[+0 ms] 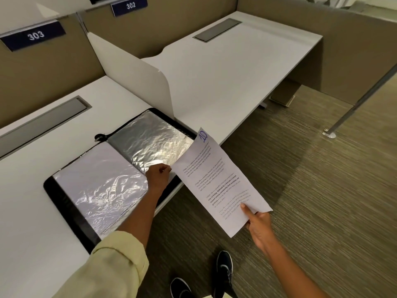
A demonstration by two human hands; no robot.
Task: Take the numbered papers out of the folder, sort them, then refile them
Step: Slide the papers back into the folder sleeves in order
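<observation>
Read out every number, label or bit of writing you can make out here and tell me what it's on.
"303": blue plate on the left desk partition.
"302": blue plate on the next partition.
"10": blue handwriting atop the paper that the right hand holds.
Printed paragraphs on that paper: too small to read reliably.

Left hand (158,176) curled, pinching; right hand (258,223) lower, gripping, thumb on top.

Glossy crinkled plastic sleeves (150,145); matt paper (217,179).

Single head-worn wide-angle view, looking forward and down, close over desk (214,82) edge and floor (322,190).
</observation>
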